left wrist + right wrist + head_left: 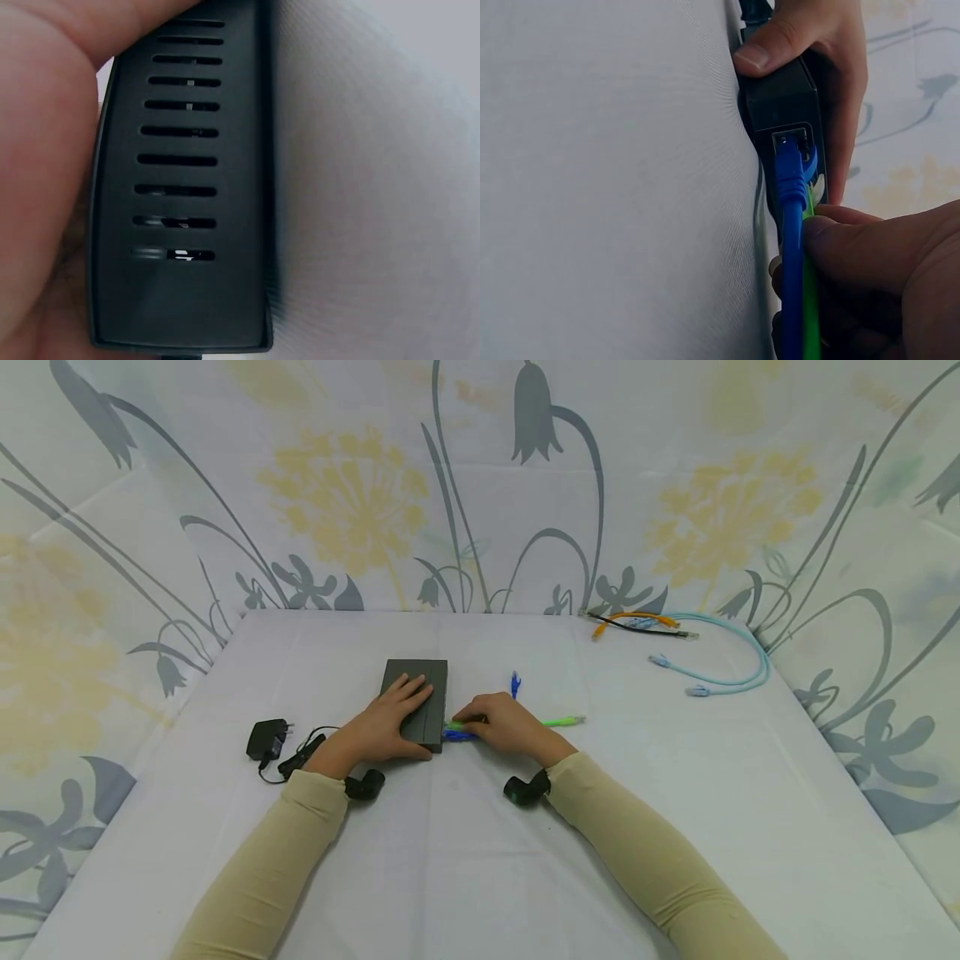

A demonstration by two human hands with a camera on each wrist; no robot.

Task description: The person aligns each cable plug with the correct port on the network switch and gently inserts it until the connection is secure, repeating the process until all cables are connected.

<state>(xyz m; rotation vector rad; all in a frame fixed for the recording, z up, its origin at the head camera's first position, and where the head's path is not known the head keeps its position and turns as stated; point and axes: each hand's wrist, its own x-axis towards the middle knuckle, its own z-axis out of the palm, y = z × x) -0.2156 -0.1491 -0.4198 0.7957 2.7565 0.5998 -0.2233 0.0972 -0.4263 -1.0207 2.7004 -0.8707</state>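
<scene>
A flat black network switch (432,670) lies on the table, with vent slots along its near side in the left wrist view. My left hand (392,720) holds it, fingers spread over the top and thumb against the near side. At its right side my right hand (504,723) pinches a green Ethernet cable (810,300) close to the ports. A blue Ethernet cable (791,262) has its plug in a port, just beside the green one; more blue shows behind that plug. Whether the green plug is seated is hidden by fingers and cable.
A black power adapter (267,740) with its cord lies left of the switch. At the back right are a light blue cable (761,668), a short orange cable (660,619) and a black cable (626,626). Floral cloth hangs behind the white table (465,877).
</scene>
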